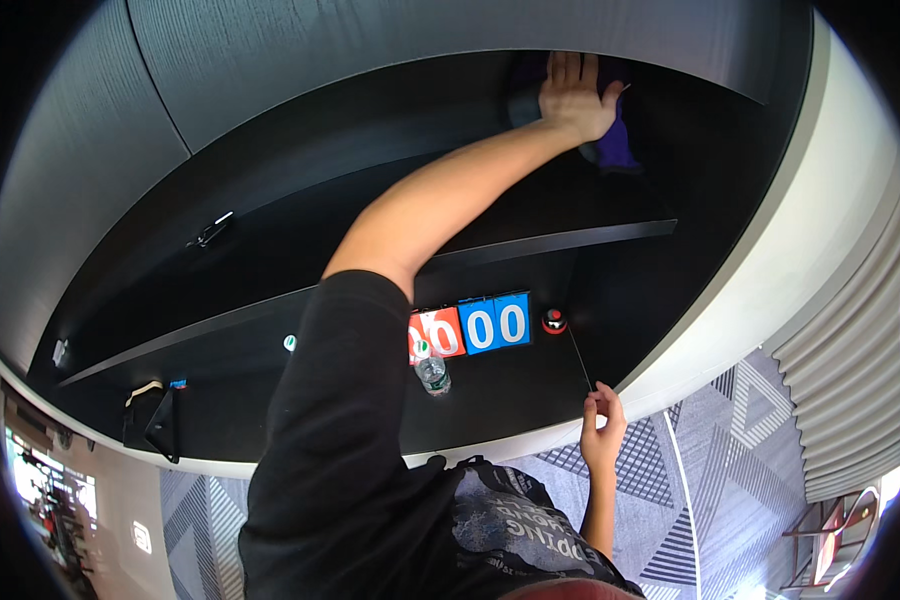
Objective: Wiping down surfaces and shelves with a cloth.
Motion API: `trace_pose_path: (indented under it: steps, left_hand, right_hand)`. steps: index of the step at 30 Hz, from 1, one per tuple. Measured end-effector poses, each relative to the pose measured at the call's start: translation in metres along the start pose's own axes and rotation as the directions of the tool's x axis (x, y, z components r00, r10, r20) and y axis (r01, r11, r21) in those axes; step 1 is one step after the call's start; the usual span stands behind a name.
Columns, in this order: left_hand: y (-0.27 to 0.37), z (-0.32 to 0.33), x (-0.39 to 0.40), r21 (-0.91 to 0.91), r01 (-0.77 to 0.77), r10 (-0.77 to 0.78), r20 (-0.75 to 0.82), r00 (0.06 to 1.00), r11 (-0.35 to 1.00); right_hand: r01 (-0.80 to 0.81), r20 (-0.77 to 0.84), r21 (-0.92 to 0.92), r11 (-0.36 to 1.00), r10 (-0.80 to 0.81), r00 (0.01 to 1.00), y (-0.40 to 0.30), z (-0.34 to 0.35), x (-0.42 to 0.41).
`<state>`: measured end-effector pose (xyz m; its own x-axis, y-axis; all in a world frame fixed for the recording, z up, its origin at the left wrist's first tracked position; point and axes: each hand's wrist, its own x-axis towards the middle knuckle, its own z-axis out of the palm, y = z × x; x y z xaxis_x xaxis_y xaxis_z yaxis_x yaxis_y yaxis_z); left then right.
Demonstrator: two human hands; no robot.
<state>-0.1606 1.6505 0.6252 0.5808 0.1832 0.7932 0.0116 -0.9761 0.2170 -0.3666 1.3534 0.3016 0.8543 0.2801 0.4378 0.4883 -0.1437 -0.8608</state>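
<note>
My left hand (579,97) reaches far up into the dark shelf unit, flat with its back showing, and holds a purple cloth (616,146) against the dark surface behind it. The fingertips are partly hidden at the upper edge. My right hand (602,420) is low at the right, by the unit's pale front edge, with thumb and fingers close together. A thin light line meets its fingertips; whether it is a held thing or a seam I cannot tell. Left of it, a red and chrome bell (554,322) stands beside a flip scoreboard (493,322) with red and blue cards.
A clear plastic bottle (433,377) stands before the scoreboard. A dark shelf board (555,240) crosses under my left forearm. At the far left are a black item with a tan strap (144,391) and a dark tablet-like panel (165,427). A pleated curtain (832,375) hangs at the right.
</note>
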Motion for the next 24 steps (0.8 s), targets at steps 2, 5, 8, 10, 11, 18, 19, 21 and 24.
trace_pose_path:
  steps: [2, 5, 8, 10, 11, 18, 19, 21, 24]
  left_hand:
    - [-0.025, -0.019, -0.005, 0.251, -0.120, 0.102, 0.081, 0.991, 0.961]
    - [-0.058, -0.048, -0.009, 0.467, -0.317, 0.316, 0.082, 0.945, 0.826]
    - [-0.079, -0.109, -0.028, 0.570, -0.327, 0.269, 0.187, 0.945, 0.754]
    - [-0.106, -0.146, -0.045, 0.611, -0.353, 0.285, 0.209, 0.935, 0.709]
    - [-0.121, -0.171, -0.054, 0.634, -0.357, 0.305, 0.195, 0.932, 0.686]
    - [-0.153, -0.221, -0.085, 0.713, -0.357, 0.363, 0.153, 0.919, 0.604]
    - [-0.151, -0.215, -0.085, 0.713, -0.343, 0.379, 0.116, 0.918, 0.612]
    - [-0.137, -0.192, -0.078, 0.702, -0.368, 0.410, 0.118, 0.904, 0.610]
    - [-0.109, -0.143, -0.045, 0.524, -0.605, 0.614, 0.183, 0.768, 0.600]
  right_hand:
    - [-0.021, -0.001, -0.060, 0.998, 0.021, 1.000, 0.006, -0.001, -0.006]
    - [-0.042, 0.022, -0.067, 0.997, 0.044, 0.999, 0.013, -0.004, -0.007]
    - [-0.019, 0.071, -0.142, 0.990, 0.030, 0.997, 0.010, 0.000, -0.001]
    - [0.007, 0.152, -0.174, 0.985, 0.020, 0.988, 0.007, 0.005, 0.005]
    - [0.008, 0.153, -0.168, 0.986, 0.018, 0.988, 0.005, 0.010, 0.007]
    - [0.065, 0.301, -0.199, 0.978, -0.002, 0.954, 0.011, 0.023, 0.001]
    - [0.062, 0.300, -0.197, 0.979, 0.000, 0.954, 0.011, 0.024, -0.002]
    - [0.024, 0.331, -0.230, 0.973, 0.055, 0.942, 0.011, 0.025, -0.007]
    - [0.057, 0.313, -0.272, 0.961, 0.032, 0.949, 0.013, 0.025, -0.016]
